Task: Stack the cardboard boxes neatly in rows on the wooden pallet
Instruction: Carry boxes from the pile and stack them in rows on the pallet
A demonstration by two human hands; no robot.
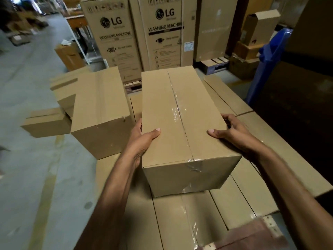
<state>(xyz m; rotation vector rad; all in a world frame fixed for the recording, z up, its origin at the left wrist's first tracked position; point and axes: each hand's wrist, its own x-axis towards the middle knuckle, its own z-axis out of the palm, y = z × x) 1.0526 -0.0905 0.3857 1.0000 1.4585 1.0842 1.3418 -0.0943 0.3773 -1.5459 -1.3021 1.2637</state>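
Box (182, 112) gripped at its sides between left hand (142, 141) and right hand (232, 131).

taped box (180, 123) atop box layer (180, 222), another box (100, 112) left

My box (180, 123) is plain tan, with a clear glossy tape (177, 109) strip down its middle. The cartons (115, 38) beyond me are tan with black print, the bin (266, 65) blue, the floor (27, 105) grey.
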